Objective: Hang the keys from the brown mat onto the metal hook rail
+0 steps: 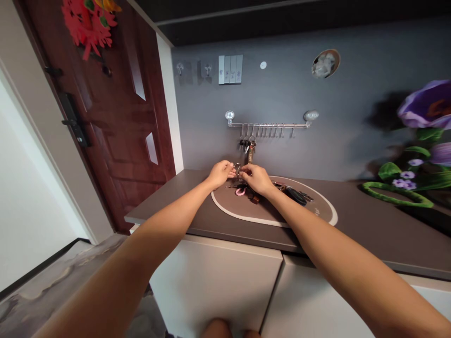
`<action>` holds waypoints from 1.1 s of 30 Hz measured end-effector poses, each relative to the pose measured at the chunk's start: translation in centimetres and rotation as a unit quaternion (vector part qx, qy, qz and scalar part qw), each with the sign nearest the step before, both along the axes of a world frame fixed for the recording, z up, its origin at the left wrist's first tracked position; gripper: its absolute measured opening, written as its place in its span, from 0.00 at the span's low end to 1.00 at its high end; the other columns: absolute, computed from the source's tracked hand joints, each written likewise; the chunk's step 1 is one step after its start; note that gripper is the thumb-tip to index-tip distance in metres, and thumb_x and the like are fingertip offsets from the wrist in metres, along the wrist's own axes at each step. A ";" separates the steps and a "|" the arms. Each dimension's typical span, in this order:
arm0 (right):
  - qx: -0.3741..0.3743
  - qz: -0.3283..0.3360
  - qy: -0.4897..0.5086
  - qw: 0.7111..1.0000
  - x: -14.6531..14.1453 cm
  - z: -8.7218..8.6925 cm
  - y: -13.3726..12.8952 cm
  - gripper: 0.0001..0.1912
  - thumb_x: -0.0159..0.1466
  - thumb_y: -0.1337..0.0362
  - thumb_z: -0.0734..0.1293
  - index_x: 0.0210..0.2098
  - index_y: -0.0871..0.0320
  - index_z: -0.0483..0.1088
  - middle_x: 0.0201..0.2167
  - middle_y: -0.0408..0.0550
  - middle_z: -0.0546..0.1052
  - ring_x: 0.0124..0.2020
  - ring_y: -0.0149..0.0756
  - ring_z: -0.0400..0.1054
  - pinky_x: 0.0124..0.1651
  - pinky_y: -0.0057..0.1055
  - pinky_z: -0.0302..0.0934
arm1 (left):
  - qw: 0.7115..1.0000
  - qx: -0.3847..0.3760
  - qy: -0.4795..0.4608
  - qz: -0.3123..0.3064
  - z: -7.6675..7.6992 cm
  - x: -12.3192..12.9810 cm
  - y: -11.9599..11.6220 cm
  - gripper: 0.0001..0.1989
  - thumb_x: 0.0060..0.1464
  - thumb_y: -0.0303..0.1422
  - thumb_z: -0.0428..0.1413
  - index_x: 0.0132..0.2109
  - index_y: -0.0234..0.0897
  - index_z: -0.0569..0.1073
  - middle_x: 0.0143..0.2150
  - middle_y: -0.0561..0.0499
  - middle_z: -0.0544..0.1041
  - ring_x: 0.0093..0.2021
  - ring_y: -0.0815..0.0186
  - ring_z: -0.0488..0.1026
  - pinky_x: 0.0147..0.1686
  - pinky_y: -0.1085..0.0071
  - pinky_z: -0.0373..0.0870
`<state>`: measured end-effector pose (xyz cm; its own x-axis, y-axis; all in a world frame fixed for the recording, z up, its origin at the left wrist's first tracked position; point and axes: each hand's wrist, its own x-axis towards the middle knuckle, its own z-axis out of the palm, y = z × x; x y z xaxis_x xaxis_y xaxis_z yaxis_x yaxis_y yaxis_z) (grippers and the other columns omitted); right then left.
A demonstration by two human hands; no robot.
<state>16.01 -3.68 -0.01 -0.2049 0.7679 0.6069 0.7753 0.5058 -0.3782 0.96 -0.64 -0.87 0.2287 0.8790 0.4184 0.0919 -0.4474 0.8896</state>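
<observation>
My left hand [221,173] and my right hand [258,178] meet above a brown oval mat [243,213] with a pale border. Between them is a metal key ring [237,166], pinched by the fingers of both hands. Just under the hands a pink loop [240,191] and a small brown piece [254,199] lie on the mat, partly covered by my right hand. To the right of that wrist rests a black item [295,196], perhaps a key case. Behind the hands, keys [244,144] and a brown strap [251,153] hang from a rail.
The clear hook rail [271,125] is fixed to the grey wall by two round mounts. The mat lies on a dark counter [197,213] above white cabinet doors [218,277]. Purple artificial flowers [424,105] stand at right; a dark red door [120,141] is at left.
</observation>
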 end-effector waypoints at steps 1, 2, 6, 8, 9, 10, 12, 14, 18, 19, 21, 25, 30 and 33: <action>0.006 0.002 0.002 1.000 0.0 0.0 0.0 0.10 0.56 0.64 0.62 0.36 0.59 0.71 0.34 0.47 0.75 0.34 0.31 0.67 0.39 0.25 0.57 | 1.000 -0.004 -0.007 -0.008 0.1 0.1 -0.2 0.09 0.57 0.32 0.45 0.32 0.30 0.63 0.30 0.47 0.73 0.27 0.74 0.71 0.37 0.68 0.71; 0.011 0.003 0.005 1.000 0.0 0.1 0.0 0.10 0.56 0.64 0.62 0.36 0.59 0.71 0.33 0.47 0.75 0.33 0.30 0.67 0.39 0.25 0.57 | 1.000 -0.007 -0.012 -0.014 0.3 0.1 -0.4 0.10 0.57 0.33 0.45 0.32 0.30 0.63 0.29 0.47 0.73 0.27 0.74 0.71 0.36 0.68 0.71; 0.031 0.001 0.020 0.999 0.0 0.1 0.1 0.09 0.56 0.64 0.61 0.33 0.59 0.71 0.31 0.46 0.75 0.30 0.30 0.66 0.36 0.25 0.56 | 0.999 -0.016 -0.024 -0.033 0.5 0.3 -0.9 0.10 0.57 0.33 0.45 0.31 0.30 0.63 0.27 0.48 0.73 0.26 0.74 0.71 0.35 0.68 0.71; 0.040 0.004 0.028 0.999 0.1 0.1 0.1 0.08 0.56 0.64 0.61 0.32 0.58 0.71 0.29 0.46 0.75 0.29 0.30 0.65 0.35 0.25 0.56 | 0.999 -0.016 -0.027 -0.037 0.5 0.3 -1.0 0.11 0.57 0.34 0.45 0.31 0.30 0.62 0.26 0.49 0.72 0.25 0.73 0.71 0.34 0.68 0.71; 0.043 0.005 0.033 0.999 0.1 0.0 0.1 0.08 0.56 0.63 0.61 0.31 0.58 0.71 0.29 0.46 0.75 0.29 0.30 0.65 0.34 0.25 0.56 | 0.999 -0.016 -0.029 -0.039 0.5 0.3 -1.0 0.11 0.57 0.34 0.45 0.31 0.30 0.62 0.26 0.49 0.72 0.25 0.73 0.71 0.34 0.68 0.71; 0.045 0.007 0.041 0.998 0.1 0.0 0.1 0.08 0.56 0.63 0.61 0.31 0.58 0.71 0.28 0.45 0.75 0.28 0.30 0.65 0.34 0.26 0.56 | 0.999 -0.015 -0.031 -0.041 0.5 0.3 -1.0 0.11 0.56 0.35 0.45 0.31 0.30 0.63 0.25 0.49 0.72 0.25 0.73 0.71 0.34 0.68 0.71; 0.045 0.009 0.058 0.997 0.1 0.0 0.1 0.08 0.56 0.63 0.61 0.31 0.59 0.70 0.27 0.45 0.74 0.27 0.30 0.65 0.33 0.26 0.56 | 0.998 -0.014 -0.037 -0.047 0.5 0.3 -0.9 0.12 0.56 0.36 0.45 0.31 0.30 0.63 0.25 0.49 0.73 0.25 0.72 0.72 0.34 0.68 0.71; 0.045 0.013 0.075 0.996 0.1 0.0 0.1 0.08 0.56 0.62 0.61 0.30 0.59 0.70 0.26 0.45 0.74 0.26 0.30 0.65 0.33 0.26 0.56 | 0.998 -0.013 -0.044 -0.050 0.4 0.2 -0.8 0.12 0.56 0.37 0.45 0.32 0.30 0.63 0.25 0.49 0.73 0.25 0.72 0.72 0.34 0.68 0.71; 0.049 0.020 0.090 0.995 0.2 0.0 0.2 0.09 0.56 0.61 0.61 0.29 0.59 0.69 0.26 0.45 0.73 0.27 0.30 0.64 0.33 0.26 0.55 | 0.997 -0.006 -0.051 -0.053 0.3 0.1 -0.5 0.13 0.56 0.38 0.45 0.33 0.30 0.63 0.26 0.48 0.73 0.25 0.71 0.72 0.32 0.69 0.72; 0.053 0.022 0.091 0.994 0.2 0.0 0.3 0.09 0.56 0.61 0.61 0.29 0.59 0.69 0.26 0.46 0.73 0.27 0.30 0.64 0.34 0.27 0.55 | 0.997 -0.005 -0.051 -0.052 0.2 0.1 -0.5 0.14 0.56 0.38 0.45 0.33 0.30 0.63 0.26 0.48 0.73 0.25 0.71 0.72 0.32 0.69 0.71; 0.063 0.027 0.096 0.993 0.3 0.1 0.3 0.09 0.56 0.61 0.61 0.28 0.59 0.70 0.26 0.46 0.73 0.28 0.31 0.63 0.35 0.27 0.55 | 0.998 -0.003 -0.050 -0.046 0.2 0.0 -0.4 0.14 0.56 0.39 0.44 0.33 0.30 0.63 0.25 0.48 0.73 0.25 0.70 0.72 0.31 0.70 0.71; 0.072 0.033 0.118 0.990 0.5 0.2 0.5 0.10 0.56 0.60 0.60 0.28 0.59 0.69 0.26 0.47 0.72 0.30 0.32 0.63 0.35 0.28 0.54 | 0.998 0.003 -0.043 -0.039 0.1 0.0 -0.3 0.15 0.57 0.40 0.44 0.33 0.30 0.63 0.23 0.50 0.72 0.23 0.71 0.72 0.26 0.73 0.70; 0.055 0.041 0.156 0.985 0.7 0.2 0.7 0.10 0.56 0.60 0.60 0.26 0.60 0.68 0.25 0.45 0.72 0.29 0.31 0.62 0.35 0.28 0.54 | 0.999 0.015 -0.016 -0.036 -0.2 -0.1 -0.3 0.16 0.57 0.41 0.42 0.32 0.31 0.62 0.20 0.52 0.70 0.19 0.73 0.69 0.20 0.77 0.66; 0.048 0.048 0.178 0.982 0.8 0.2 0.9 0.11 0.55 0.59 0.59 0.26 0.60 0.67 0.25 0.45 0.71 0.29 0.31 0.62 0.35 0.28 0.54 | 0.999 0.026 0.010 -0.039 -0.5 -0.1 -0.2 0.17 0.56 0.42 0.42 0.31 0.32 0.62 0.19 0.54 0.69 0.17 0.74 0.67 0.19 0.79 0.63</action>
<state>16.81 -2.81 0.14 -0.0348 0.6908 0.7222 0.5490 0.6171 -0.5637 0.87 -0.80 -1.37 0.3041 0.8350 0.4586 0.0724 -0.5002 0.8629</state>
